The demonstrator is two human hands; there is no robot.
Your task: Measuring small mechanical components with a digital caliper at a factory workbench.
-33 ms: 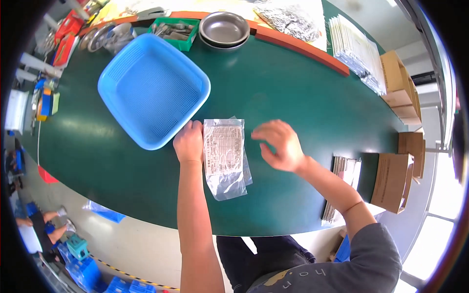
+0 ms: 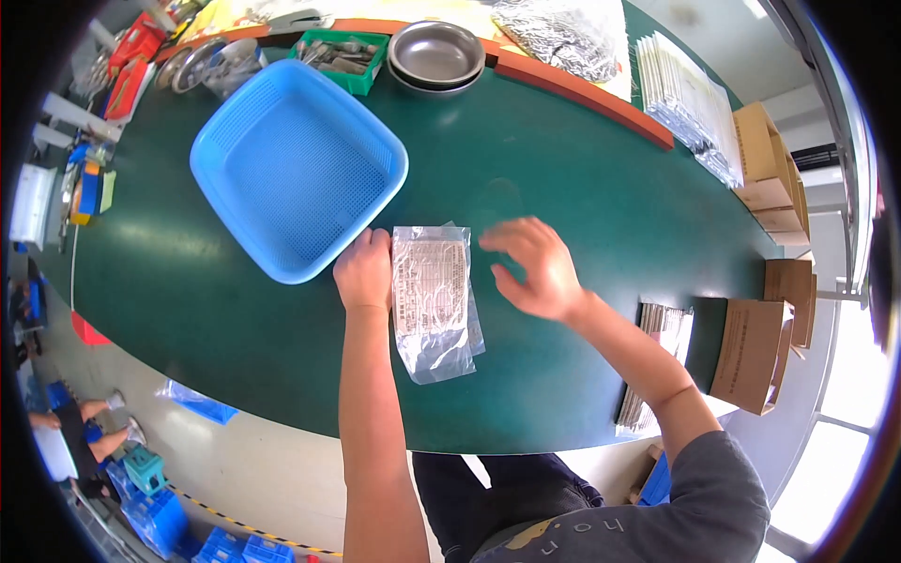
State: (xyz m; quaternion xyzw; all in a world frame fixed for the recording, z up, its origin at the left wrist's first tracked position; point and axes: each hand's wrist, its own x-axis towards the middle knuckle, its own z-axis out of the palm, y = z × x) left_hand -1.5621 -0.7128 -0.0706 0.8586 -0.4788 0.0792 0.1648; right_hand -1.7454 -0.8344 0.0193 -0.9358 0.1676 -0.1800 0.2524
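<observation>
Steady the clear packet (image 2: 431, 293) flat: left hand (image 2: 362, 272) at its left edge, grasp unclear; right hand (image 2: 537, 269) opposite, released, apart.

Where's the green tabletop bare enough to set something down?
Bare: green tabletop between round grey metal bowls and right hand; also, left of the left hand, nearer the body than the blue plastic basket. Crowded: around that hand, between basket and clear plastic packet.
</observation>
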